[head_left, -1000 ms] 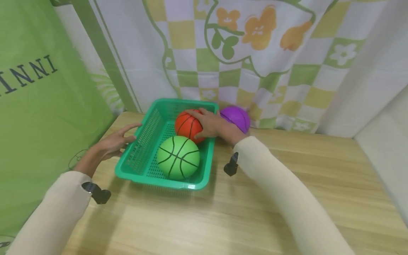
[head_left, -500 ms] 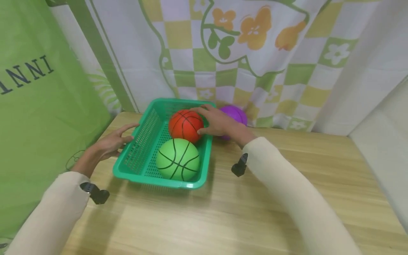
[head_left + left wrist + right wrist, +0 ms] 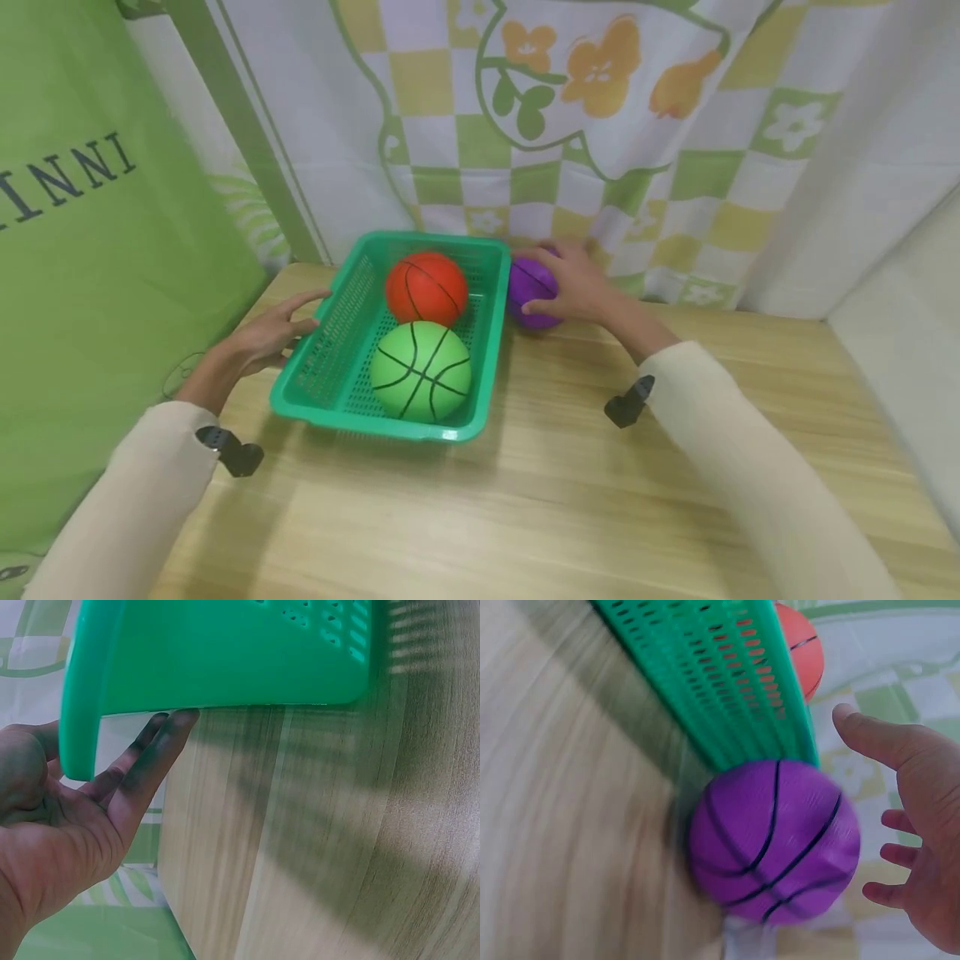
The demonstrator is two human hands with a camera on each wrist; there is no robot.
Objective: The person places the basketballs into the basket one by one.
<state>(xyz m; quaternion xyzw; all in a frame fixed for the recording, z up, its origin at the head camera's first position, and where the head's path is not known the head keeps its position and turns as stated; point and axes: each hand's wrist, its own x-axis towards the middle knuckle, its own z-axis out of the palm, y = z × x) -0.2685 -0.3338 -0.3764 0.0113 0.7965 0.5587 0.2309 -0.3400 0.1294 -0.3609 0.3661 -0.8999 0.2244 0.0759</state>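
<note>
Right hand [image 3: 576,282], fingers apart, near purple rubber-looking ball [image 3: 776,841]: best cup evenly. Left hand [image 3: 262,338], fingers extended, should steady green perforated plastic basket [image 3: 375,427].

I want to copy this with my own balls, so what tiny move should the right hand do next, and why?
Probably curl the right hand around the purple ball: that hand is open close by it and doesn't seem to grip it yet. The red ball and green ball are in the basket, while the purple one is outside, beside it.
</note>
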